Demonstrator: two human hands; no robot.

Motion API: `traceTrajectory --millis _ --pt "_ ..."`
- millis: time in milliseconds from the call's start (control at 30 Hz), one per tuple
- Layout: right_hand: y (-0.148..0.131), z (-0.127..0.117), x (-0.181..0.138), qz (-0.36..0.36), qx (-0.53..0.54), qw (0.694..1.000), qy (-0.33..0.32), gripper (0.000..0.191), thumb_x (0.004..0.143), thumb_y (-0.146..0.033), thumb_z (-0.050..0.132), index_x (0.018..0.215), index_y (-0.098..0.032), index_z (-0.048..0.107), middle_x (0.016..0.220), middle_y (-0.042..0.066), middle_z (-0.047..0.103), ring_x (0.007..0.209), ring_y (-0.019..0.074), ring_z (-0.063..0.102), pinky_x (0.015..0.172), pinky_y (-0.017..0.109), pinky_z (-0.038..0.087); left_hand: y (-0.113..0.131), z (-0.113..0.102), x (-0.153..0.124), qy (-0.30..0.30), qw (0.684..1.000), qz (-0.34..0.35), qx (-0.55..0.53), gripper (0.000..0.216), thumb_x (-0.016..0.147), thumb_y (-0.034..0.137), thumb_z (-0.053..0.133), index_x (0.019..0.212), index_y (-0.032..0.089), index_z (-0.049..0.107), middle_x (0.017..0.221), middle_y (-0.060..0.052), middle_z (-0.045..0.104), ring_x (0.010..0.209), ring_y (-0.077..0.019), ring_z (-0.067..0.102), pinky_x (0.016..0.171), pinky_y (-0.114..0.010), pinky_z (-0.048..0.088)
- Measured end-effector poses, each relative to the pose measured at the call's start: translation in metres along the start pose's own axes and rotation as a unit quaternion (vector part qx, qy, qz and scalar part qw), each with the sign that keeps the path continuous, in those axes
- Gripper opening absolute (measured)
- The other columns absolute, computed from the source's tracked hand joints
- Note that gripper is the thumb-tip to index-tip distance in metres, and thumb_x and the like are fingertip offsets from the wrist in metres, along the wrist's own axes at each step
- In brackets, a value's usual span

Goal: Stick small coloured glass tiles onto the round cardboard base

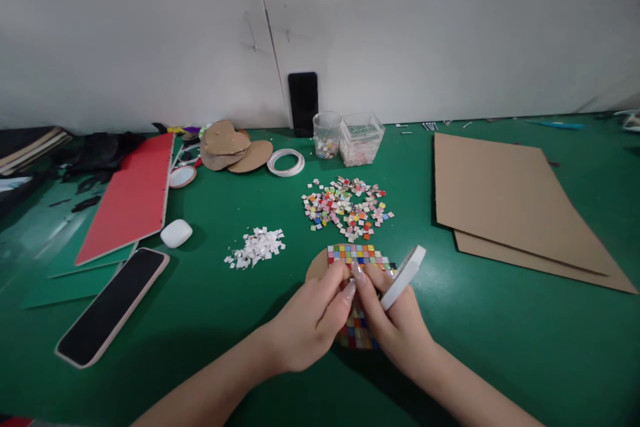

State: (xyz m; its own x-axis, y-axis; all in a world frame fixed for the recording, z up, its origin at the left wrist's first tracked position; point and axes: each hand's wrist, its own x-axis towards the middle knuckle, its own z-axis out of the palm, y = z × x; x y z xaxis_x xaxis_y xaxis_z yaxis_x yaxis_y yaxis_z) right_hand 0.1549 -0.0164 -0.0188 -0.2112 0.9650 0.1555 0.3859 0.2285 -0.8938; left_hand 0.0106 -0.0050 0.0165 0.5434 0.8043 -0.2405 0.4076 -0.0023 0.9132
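Observation:
A round cardboard piece [317,267] lies on the green table, partly covered with rows of coloured mosaic tiles [351,253]. Over it, my left hand [315,317] is closed in a pinch, its fingertips meeting those of my right hand. Whatever is between the left fingers is too small or hidden to name. My right hand [397,317] is closed too, with a white, flat, bar-shaped tool [404,277] held among its fingers and sticking up to the right. The tool's lower end is hidden by the hand. Both hands cover the middle of the tiled piece.
Loose coloured tiles [345,207] lie beyond the hands, with white paper squares [256,247] to their left. Behind stand a clear cup [327,137], a clear box [361,140] and a tape ring [285,163]. A phone [113,307] lies left, cardboard sheets [505,193] right.

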Motion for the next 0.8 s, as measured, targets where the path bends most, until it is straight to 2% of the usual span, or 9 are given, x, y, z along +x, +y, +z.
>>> traceTrajectory --millis 200,800 --pt "0.0010 -0.0002 0.0003 0.020 0.027 0.999 0.002 0.027 0.090 -0.026 0.035 0.065 -0.019 0.040 0.056 -0.004 0.041 0.052 0.0105 0.040 0.051 0.024 0.033 -0.0041 0.0014 -0.0028 -0.016 0.999 -0.008 -0.036 0.023 0.092 0.035 0.022 0.085 0.019 0.037 0.058 0.005 0.038 0.052 -0.0098 0.034 0.049 -0.024 0.029" --pt "0.0024 -0.0010 0.0008 0.025 0.034 0.999 -0.002 0.027 0.091 -0.027 0.034 0.066 -0.020 0.041 0.058 -0.004 0.042 0.054 0.0109 0.039 0.052 0.024 0.032 -0.0065 0.0005 -0.0025 -0.017 1.000 0.018 -0.011 0.020 0.092 0.033 0.021 0.082 0.020 0.033 0.059 0.005 0.036 0.051 -0.0095 0.033 0.048 -0.024 0.026"
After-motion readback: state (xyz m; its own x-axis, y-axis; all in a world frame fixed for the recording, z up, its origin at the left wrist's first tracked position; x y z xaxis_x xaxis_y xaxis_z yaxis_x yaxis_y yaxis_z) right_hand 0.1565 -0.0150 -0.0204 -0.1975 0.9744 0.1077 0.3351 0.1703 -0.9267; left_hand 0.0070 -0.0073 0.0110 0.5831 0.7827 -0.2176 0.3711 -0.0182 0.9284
